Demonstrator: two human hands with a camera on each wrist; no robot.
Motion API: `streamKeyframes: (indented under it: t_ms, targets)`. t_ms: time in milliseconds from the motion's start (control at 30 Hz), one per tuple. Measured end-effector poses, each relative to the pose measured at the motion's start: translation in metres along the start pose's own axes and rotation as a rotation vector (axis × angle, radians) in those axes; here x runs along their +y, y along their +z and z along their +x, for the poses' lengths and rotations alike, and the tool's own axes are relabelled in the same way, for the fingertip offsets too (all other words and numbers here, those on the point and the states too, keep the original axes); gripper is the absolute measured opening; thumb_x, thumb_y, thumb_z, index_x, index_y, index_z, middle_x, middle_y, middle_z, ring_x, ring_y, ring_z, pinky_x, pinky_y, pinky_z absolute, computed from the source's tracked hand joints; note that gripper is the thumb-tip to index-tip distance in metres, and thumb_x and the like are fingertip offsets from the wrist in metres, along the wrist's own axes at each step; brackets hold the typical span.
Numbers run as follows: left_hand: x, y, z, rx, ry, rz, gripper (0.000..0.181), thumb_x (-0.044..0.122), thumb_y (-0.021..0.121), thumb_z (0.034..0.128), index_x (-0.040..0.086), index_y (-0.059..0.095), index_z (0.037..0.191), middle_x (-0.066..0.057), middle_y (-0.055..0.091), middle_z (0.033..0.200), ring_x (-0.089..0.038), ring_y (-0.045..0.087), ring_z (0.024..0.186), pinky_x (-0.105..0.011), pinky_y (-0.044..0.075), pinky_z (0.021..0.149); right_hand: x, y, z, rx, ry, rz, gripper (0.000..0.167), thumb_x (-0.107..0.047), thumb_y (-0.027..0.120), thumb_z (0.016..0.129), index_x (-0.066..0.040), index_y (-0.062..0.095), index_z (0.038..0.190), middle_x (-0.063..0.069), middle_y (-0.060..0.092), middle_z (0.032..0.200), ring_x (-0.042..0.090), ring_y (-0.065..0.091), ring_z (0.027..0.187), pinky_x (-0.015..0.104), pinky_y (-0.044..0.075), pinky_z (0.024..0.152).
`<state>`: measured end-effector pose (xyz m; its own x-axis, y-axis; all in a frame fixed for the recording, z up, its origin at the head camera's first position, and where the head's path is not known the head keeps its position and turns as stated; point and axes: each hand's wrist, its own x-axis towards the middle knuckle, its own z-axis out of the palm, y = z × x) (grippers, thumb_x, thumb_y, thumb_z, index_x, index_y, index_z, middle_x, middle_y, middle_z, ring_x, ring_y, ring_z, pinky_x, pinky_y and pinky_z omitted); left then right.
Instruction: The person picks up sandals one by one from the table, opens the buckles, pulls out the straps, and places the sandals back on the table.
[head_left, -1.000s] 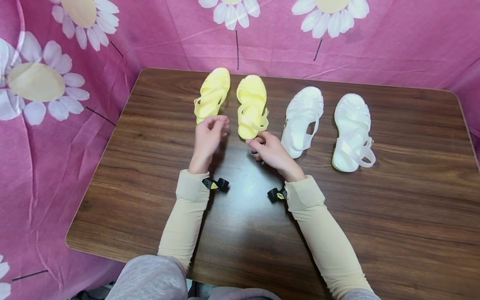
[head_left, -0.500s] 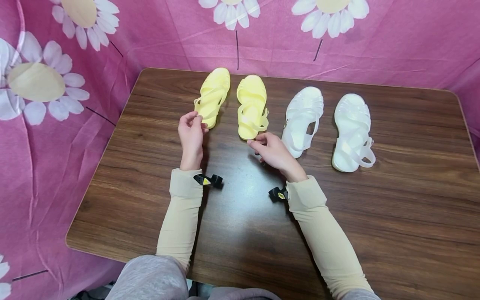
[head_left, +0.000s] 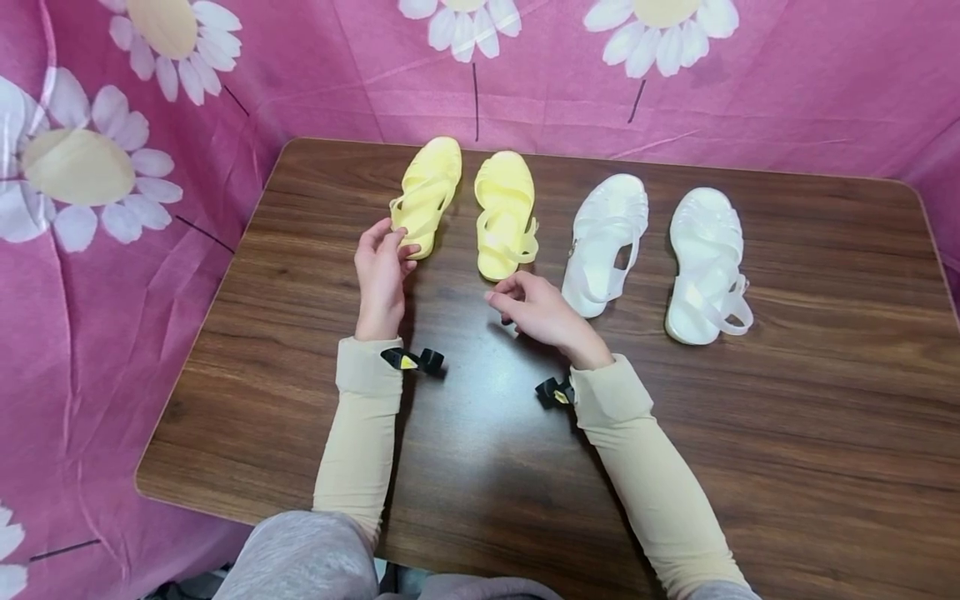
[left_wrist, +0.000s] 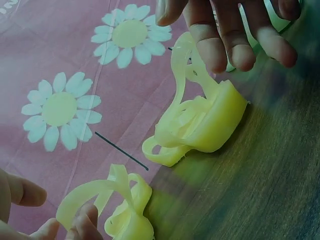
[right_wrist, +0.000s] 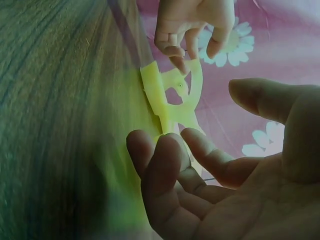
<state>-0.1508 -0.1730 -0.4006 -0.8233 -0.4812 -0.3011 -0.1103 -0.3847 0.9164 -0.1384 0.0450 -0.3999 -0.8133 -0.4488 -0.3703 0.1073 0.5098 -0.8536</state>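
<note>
Two yellow sandals stand at the back of the table, toes pointing away. By the heel of the left yellow sandal (head_left: 426,192) is my left hand (head_left: 381,275), thumb and fingers apart. Its fingertips overlap the sandal's strap (left_wrist: 82,195) in the left wrist view; whether they touch it I cannot tell. My right hand (head_left: 536,308) hovers just in front of the heel of the right yellow sandal (head_left: 506,208). Loosely bent fingers (right_wrist: 165,180) with nothing between them show in the right wrist view.
To the right stand two white sandals, the nearer one (head_left: 596,267) beside my right hand and the other (head_left: 693,308) farther right. A pink cloth (head_left: 540,108) with daisies hangs behind and left of the brown wooden table (head_left: 300,250).
My left hand has moved left from in front of the left yellow sandal, and its fingers have spread. My right hand has drawn slightly back from the right yellow sandal's heel. The sandals stay put.
</note>
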Motion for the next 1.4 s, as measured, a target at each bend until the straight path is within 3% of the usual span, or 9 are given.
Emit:
streamKeyframes:
  t_ms: [300,433,567,733,933,1200,1400]
  targets:
    - [0.003,-0.007,0.002,0.02,-0.027,0.063,0.029,0.008,0.048,0.0967,0.006,0.044,0.126,-0.001,0.053,0.075,-0.009,0.054,0.049,-0.016,0.039,0.047,-0.008,0.008,0.002,-0.026,-0.027,0.026,0.036,-0.038,0.059,0.093,-0.01,0.057,0.116,0.016,0.069,0.099,0.03,0.065,0.082,0.029,0.052,0.067]
    - [0.006,-0.013,0.002,-0.054,-0.081,0.151,0.044,0.016,0.05,0.098,0.003,0.033,0.136,0.002,0.054,0.062,-0.008,0.054,0.039,-0.016,0.039,0.042,-0.009,0.011,0.003,-0.016,-0.052,0.027,0.04,-0.037,0.059,0.094,-0.008,0.057,0.12,0.015,0.07,0.1,0.027,0.066,0.087,0.029,0.051,0.072]
    - [0.01,-0.021,0.002,-0.166,-0.126,0.306,0.054,0.018,0.052,0.0969,0.0,0.03,0.142,0.003,0.057,0.056,-0.009,0.057,0.038,-0.018,0.043,0.043,-0.011,0.017,0.004,-0.002,-0.077,0.085,0.045,-0.034,0.059,0.094,-0.004,0.054,0.127,0.016,0.07,0.105,0.028,0.067,0.09,0.036,0.053,0.078]
    - [0.018,-0.029,0.001,-0.302,-0.152,0.445,0.049,0.01,0.045,0.0961,-0.002,0.035,0.142,-0.001,0.064,0.058,-0.012,0.063,0.045,-0.021,0.045,0.047,-0.015,0.028,0.007,0.009,-0.091,0.151,0.052,-0.032,0.059,0.095,-0.004,0.047,0.137,0.013,0.061,0.13,0.033,0.068,0.092,0.041,0.055,0.078]
    - [0.021,-0.034,0.0,-0.36,-0.178,0.55,0.048,0.009,0.037,0.0939,-0.001,0.036,0.141,-0.004,0.068,0.062,-0.014,0.067,0.051,-0.022,0.045,0.049,-0.022,0.04,0.013,0.021,-0.1,0.176,0.063,-0.033,0.059,0.095,-0.008,0.034,0.147,0.011,0.043,0.149,0.025,0.064,0.111,0.038,0.054,0.087]
    - [0.026,-0.037,-0.002,-0.422,-0.193,0.767,0.042,0.014,0.044,0.0938,0.002,0.039,0.134,0.001,0.063,0.061,-0.012,0.066,0.056,-0.028,0.051,0.06,-0.019,0.048,0.017,0.021,-0.161,0.207,0.066,-0.032,0.06,0.094,-0.016,0.03,0.151,0.007,0.036,0.154,0.022,0.06,0.118,0.034,0.055,0.083]
    - [0.024,-0.041,-0.001,-0.445,-0.108,0.888,0.027,0.018,0.053,0.0923,0.004,0.049,0.114,-0.002,0.057,0.067,-0.016,0.062,0.064,-0.03,0.052,0.064,-0.017,0.048,0.02,0.038,-0.173,0.203,0.062,-0.03,0.059,0.095,-0.016,0.034,0.149,0.013,0.045,0.144,0.028,0.065,0.105,0.041,0.057,0.077]
